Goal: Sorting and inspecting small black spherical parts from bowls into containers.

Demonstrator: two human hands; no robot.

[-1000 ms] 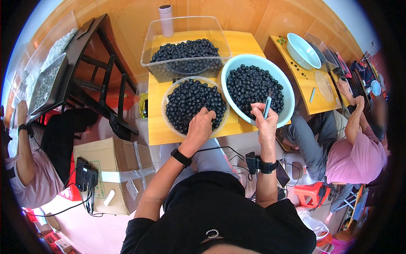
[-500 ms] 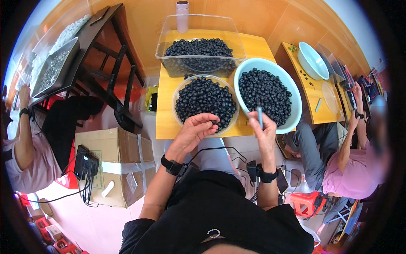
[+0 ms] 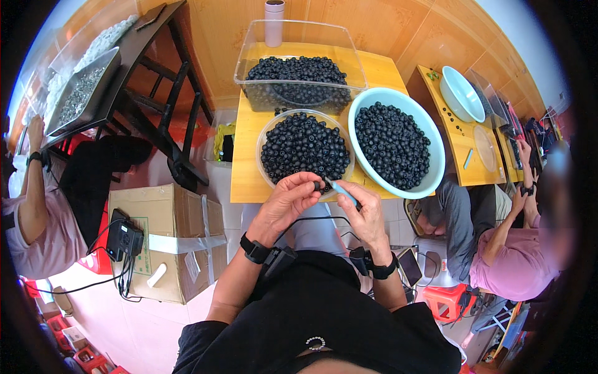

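Observation:
My left hand (image 3: 291, 201) pinches a small round black bead (image 3: 319, 186) between thumb and fingertips, just over the near rim of a clear round tub (image 3: 261, 163). My right hand (image 3: 366, 215) is closed round a slim light blue tool (image 3: 344, 192), whose thin pale tip points at the bead. Whether the tip touches it is too small to tell. Black beads (image 3: 305, 146) with holes are heaped in the tub. To its right, a pale blue basin (image 3: 438, 153) holds many more. Behind both stands a clear rectangular bin (image 3: 299, 30) partly filled with the same beads.
A pink flask (image 3: 274, 25) stands behind the bin on the yellow table (image 3: 244, 181). At left are a taped cardboard box (image 3: 162, 237) and a dark table (image 3: 134, 62). Co-workers sit on both sides; the right one's table (image 3: 458, 140) bears another basin (image 3: 462, 93). A cable crosses before my lap.
My right hand has come left and down, bringing the blue tool from upright beside the basin to the bead. My left hand keeps the bead near the tub's rim.

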